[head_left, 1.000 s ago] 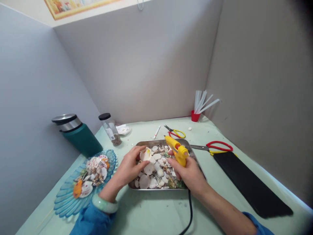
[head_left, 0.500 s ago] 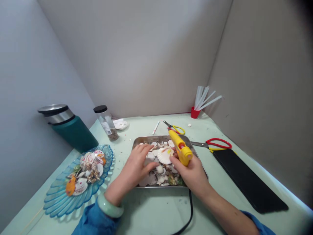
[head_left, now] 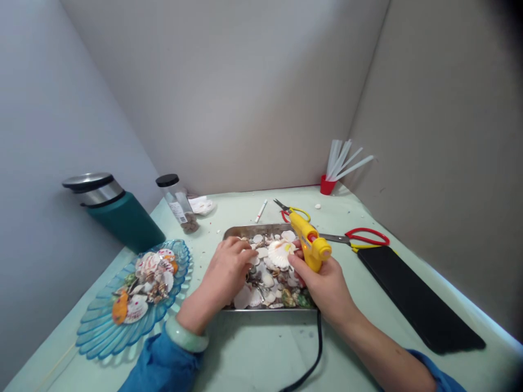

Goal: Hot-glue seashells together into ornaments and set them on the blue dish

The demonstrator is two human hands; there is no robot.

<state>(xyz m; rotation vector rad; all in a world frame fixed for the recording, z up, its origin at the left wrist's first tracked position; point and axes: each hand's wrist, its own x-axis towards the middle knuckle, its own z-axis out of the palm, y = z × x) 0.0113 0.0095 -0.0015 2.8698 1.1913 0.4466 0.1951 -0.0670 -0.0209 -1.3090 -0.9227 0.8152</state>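
My right hand (head_left: 329, 283) is closed around a yellow hot glue gun (head_left: 308, 239), which tilts up and away to the left. Its thumb and fingers also pinch a white scallop shell (head_left: 280, 255) with a yellow mark near its edge. Under both hands lies a metal tray (head_left: 272, 311) full of shells. My left hand (head_left: 231, 267), a pale green bangle (head_left: 186, 336) at its wrist, is over the tray's left side. Its fingers curl down among the shells; the thumb and fingertips are mostly hidden, and I cannot make out what they grip.
To the left, a blue scalloped dish (head_left: 96, 332) holds shells beside a teal bottle (head_left: 126, 220). Behind stand a jar (head_left: 175, 201), a marker (head_left: 261, 210) and small scissors (head_left: 300, 213). On the right are larger scissors (head_left: 368, 237), a black slab (head_left: 417, 299) and a red cup (head_left: 327, 185) of glue sticks.
My left hand's fingers have curled inward over the shells, where thumb and fingers were spread before. My right hand has shifted slightly right with the glue gun and scallop shell.
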